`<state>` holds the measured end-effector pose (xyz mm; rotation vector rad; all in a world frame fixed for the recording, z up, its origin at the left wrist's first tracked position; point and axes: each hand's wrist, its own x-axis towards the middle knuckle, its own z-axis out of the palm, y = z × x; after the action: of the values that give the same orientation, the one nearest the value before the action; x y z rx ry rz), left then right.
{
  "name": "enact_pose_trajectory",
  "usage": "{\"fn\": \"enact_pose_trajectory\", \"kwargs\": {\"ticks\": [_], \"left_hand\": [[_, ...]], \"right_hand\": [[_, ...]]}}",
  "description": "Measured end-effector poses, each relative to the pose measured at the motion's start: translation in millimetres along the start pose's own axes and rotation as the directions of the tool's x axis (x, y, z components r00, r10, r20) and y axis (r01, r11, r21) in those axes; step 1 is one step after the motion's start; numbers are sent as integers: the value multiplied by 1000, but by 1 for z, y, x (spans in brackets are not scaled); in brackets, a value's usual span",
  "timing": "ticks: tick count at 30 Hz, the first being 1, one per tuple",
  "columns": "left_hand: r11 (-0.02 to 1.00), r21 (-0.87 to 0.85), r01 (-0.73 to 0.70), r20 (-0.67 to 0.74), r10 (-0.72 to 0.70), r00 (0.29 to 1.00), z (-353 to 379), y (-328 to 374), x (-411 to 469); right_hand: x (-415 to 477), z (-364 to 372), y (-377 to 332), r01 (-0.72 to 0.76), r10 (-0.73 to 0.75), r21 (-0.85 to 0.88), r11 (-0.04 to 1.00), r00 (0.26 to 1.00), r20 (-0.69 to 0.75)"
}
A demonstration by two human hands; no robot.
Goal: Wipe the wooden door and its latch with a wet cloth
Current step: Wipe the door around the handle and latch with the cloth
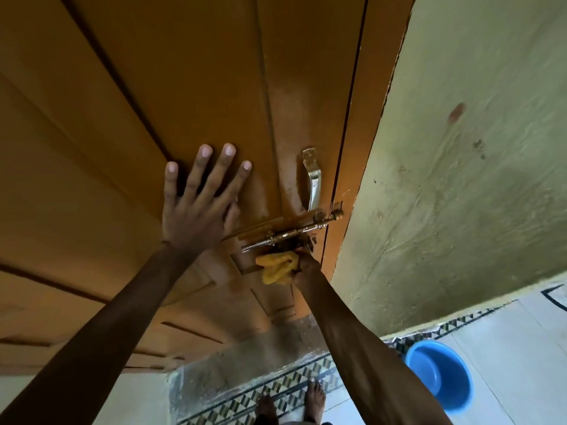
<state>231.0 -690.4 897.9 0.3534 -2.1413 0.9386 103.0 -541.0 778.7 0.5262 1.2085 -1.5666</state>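
Note:
The brown wooden door fills the upper left of the head view. Its metal sliding latch sits near the door's right edge, below a curved metal handle. My left hand lies flat on the door with fingers spread, just left of the latch. My right hand grips a bunched yellow cloth and presses it against the door directly under the latch bolt. The right hand's fingers are mostly hidden behind the cloth.
A pale green wall stands right of the door frame. A blue plastic basin rests on the white tiled floor at the lower right. My bare feet stand on a patterned tile strip by the threshold.

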Motion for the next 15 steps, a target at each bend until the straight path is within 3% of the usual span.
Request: {"fn": "enact_pose_trajectory", "kwargs": {"ticks": [3,5,8,11,15], "left_hand": [[993,-100,68,74,-61,995,-10,5,3],[969,-201,141,120,-118,986,-18,14,1],[899,-358,252,194,-192,962,-32,42,-23],[836,-440,329,400,-145,905,-25,68,-60],[816,-426,391,527,-128,840,-6,80,-82]], "right_hand": [[16,-27,9,11,-16,29,999,986,167],[-6,-48,10,66,-54,-39,997,964,260],[-29,-87,7,22,-4,-74,997,973,230],[-37,-130,5,-30,39,-44,999,976,215],[-43,-144,-7,70,-86,56,996,931,354]]}}
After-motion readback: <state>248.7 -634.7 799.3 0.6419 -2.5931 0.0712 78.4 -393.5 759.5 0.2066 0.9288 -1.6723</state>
